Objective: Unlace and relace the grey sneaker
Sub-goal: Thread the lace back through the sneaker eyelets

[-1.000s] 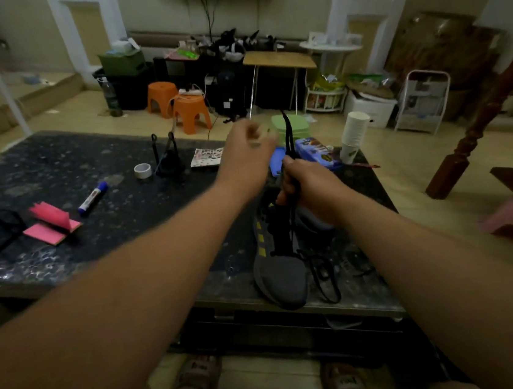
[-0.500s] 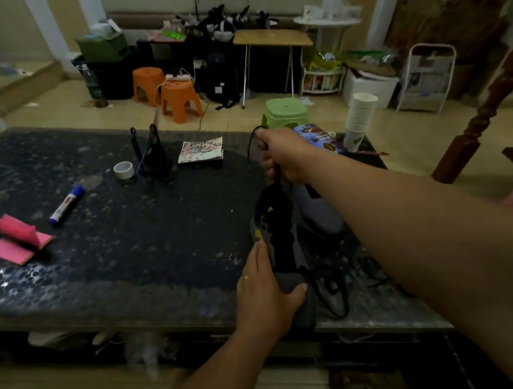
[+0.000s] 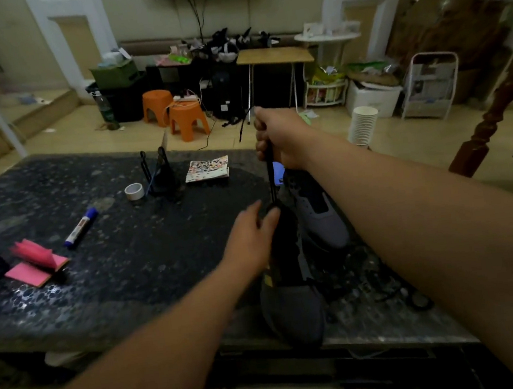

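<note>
The grey sneaker lies near the front edge of the dark speckled table, toe toward me, with a yellow-marked side. My right hand is raised above the shoe's far end and grips the black lace, pulled taut upward; the lace's free end sticks out past my fist. My left hand rests against the shoe's upper left side near the tongue, fingers relaxed. A second grey sneaker lies just right of the first, partly under my right forearm.
On the table sit a pink sticky-note pad, a blue marker, a tape roll, a black stand, a colourful booklet and loose black cord. Stacked paper cups and orange stools stand beyond.
My left hand moved from the shoe's toe up to its side near the tongue. My right hand pulled the lace higher and farther away.
</note>
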Tool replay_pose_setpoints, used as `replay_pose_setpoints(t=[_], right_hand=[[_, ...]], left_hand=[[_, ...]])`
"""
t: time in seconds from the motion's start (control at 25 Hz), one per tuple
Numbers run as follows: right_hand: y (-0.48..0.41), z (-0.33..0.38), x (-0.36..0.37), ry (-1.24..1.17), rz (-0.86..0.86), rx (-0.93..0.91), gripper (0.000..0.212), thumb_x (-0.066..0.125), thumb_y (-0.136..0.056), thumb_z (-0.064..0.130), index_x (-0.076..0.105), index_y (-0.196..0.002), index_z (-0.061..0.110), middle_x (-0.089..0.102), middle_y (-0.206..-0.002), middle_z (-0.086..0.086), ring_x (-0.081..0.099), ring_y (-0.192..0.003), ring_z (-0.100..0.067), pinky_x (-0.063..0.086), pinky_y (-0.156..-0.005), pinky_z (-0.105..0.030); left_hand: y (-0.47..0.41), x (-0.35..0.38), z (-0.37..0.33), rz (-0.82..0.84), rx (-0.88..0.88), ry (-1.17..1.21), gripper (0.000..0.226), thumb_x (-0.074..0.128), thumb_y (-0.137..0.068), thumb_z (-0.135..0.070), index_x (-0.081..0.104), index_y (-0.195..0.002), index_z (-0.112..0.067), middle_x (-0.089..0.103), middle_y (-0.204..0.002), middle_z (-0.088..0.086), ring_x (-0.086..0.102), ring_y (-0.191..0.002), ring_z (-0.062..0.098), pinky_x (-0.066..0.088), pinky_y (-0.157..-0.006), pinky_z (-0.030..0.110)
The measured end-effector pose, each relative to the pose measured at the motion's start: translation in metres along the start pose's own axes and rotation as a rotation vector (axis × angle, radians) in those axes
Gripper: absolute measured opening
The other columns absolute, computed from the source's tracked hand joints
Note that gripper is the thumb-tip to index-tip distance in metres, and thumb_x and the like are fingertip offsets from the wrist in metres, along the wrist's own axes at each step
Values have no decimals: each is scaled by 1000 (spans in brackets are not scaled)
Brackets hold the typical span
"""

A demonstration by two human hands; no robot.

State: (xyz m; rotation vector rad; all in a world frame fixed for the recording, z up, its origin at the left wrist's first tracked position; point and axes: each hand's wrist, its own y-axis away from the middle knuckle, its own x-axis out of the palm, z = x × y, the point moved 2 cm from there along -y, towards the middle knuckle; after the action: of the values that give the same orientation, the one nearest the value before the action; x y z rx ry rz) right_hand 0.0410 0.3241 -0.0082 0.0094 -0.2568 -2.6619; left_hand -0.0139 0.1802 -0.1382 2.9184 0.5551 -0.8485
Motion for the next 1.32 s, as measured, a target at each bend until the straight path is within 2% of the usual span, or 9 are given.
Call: replay_pose_setpoints(t=[0.12,0.28,0.36,0.48,0.56,0.68,0.84,0.96,1.32], right_hand=[[23,9,1,-3,11,-38,39,41,-109,35,46,-73,19,34,-53,3,39,-52,-16,41,-58,-30],[35,14,-20,151,-61,-93,35,42,-107,45,62,-98,17,58,-78,1,58,-78,-19,49,-82,-39],[46,-22,-45,358,-153,-43,30,42,-106,43,62,-106,20,57,-87,2,53,-79,-16,45,-70,-32],[92,-105,-54,440,96,49,20,53,-104,14,72,-102,19,60,-63,10,53,-55,-7,39,-48,-20],[113,-139,-44,549,272,57,18,56,-106,20,74,-106,21,66,-67,14,56,-54,3,43,-55,-16],[100,-157,-38,698,196,-38,34,57,-106,33,78,-100,7,63,-68,4,52,-55,-5,43,-63,-28],[90,-149,-37,836,287,-17,35,59,-105,29,72,-89,1,64,-70,-2,55,-58,-9,46,-61,-25],[89,-138,-36,937,348,-29,30,57,-106,26,76,-94,7,68,-70,1,58,-54,-4,47,-56,-15],[30,-54,-31,727,-50,-221,28,53,-103,10,67,-79,11,62,-66,-4,53,-41,0,40,-43,-14]], left_hand=[[-38,-29,-62,169,79,-86,36,49,-108,-40,70,-111,-11,71,-89,4,62,-74,15,48,-63,27],[-43,-38,-84,222,113,-136,35,51,-108,-34,68,-81,-20,66,-70,-1,56,-59,11,42,-54,22],[-41,-43,-84,197,74,-78,38,51,-108,-32,66,-76,-19,63,-65,-3,53,-57,11,42,-55,24],[-36,-46,-81,258,85,12,34,51,-109,-30,73,-91,-12,64,-70,-1,53,-59,8,45,-63,23],[-37,-50,-83,263,96,47,33,49,-110,-30,73,-97,-10,66,-74,1,54,-58,5,47,-64,20],[-36,-41,-63,171,69,126,35,53,-107,-36,65,-123,-7,70,-101,7,64,-81,10,53,-79,31],[44,19,35,58,-106,-26,101,68,-86,-61,18,-164,-21,30,-164,8,36,-148,25,35,-120,48],[81,53,73,168,-33,-157,131,67,-64,-86,4,-165,-30,13,-170,-10,24,-154,18,32,-122,49],[85,57,84,86,-24,-214,126,72,-69,-81,11,-165,-25,20,-169,-7,27,-153,18,32,-122,47]])
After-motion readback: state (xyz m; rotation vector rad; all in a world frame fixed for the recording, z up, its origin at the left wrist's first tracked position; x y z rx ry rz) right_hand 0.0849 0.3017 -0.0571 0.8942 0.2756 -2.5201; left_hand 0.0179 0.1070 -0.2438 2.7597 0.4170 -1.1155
